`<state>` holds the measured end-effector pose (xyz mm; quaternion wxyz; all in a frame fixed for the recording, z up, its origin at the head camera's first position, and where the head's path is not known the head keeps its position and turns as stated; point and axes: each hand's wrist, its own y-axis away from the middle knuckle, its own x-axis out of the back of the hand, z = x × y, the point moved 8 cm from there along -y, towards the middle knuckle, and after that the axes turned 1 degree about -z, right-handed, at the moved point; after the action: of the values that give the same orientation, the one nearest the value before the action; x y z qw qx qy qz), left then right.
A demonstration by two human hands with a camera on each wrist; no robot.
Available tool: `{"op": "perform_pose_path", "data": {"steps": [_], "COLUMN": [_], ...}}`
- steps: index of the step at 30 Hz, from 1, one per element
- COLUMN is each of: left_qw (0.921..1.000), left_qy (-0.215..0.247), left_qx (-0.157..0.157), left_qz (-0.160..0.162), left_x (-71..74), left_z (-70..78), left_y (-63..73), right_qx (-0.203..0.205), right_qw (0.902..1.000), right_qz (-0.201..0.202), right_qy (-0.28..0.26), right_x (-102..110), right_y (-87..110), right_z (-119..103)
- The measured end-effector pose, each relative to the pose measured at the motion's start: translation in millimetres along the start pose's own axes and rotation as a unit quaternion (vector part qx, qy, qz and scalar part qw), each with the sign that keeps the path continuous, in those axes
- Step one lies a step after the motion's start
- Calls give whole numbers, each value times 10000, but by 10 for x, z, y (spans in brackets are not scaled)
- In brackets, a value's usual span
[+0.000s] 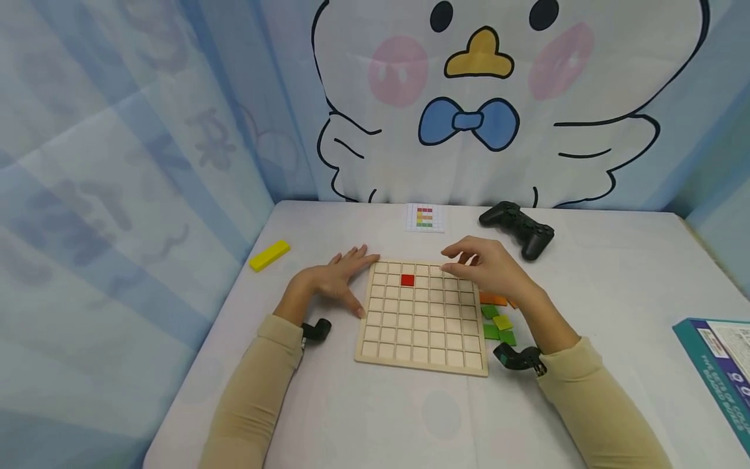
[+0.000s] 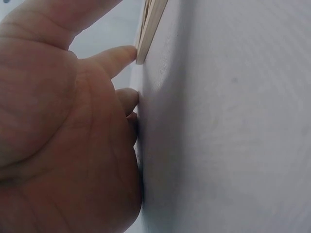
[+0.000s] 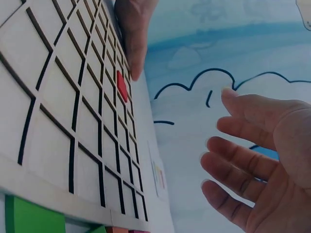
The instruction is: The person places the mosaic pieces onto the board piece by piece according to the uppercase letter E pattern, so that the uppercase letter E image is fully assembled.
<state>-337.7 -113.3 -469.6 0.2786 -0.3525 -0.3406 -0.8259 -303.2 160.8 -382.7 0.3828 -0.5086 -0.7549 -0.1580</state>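
Observation:
A wooden grid board (image 1: pixel 404 337) lies on the white table, with one red tile (image 1: pixel 407 280) in a cell near its far edge. My left hand (image 1: pixel 336 277) rests at the board's left side, fingers spread, its thumb and index fingertip touching the frame. Over the board's far right corner hovers my right hand (image 1: pixel 492 266); in the right wrist view its fingers (image 3: pixel 233 172) are loosely bent and hold nothing. Beside the board's right edge lie green tiles (image 1: pixel 491 332), a yellow tile (image 1: pixel 502 322) and orange tiles (image 1: pixel 493 299), partly hidden by the right hand and wrist.
A small card with a coloured grid pattern (image 1: pixel 424 218) lies behind the board. A black game controller (image 1: pixel 521 229) sits at the back right, a yellow block (image 1: pixel 269 255) at the back left. A teal box (image 1: pixel 711 371) stands at the right table edge.

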Motion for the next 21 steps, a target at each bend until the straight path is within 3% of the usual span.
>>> {"op": "perform_pose_path", "data": {"steps": [10, 21], "left_qw": [10000, 9999], "left_qy": [38, 98], "left_qx": [-58, -27], "left_qz": [-3, -37], "left_x": [24, -11], "left_z": [11, 27], "left_y": [-23, 2], "right_qx": [-390, -826], "right_qw": [9991, 9963], "right_qz": [122, 8], "right_qy": [103, 244], "right_x": [258, 301], "right_y": [70, 140], "right_z": [267, 531]}}
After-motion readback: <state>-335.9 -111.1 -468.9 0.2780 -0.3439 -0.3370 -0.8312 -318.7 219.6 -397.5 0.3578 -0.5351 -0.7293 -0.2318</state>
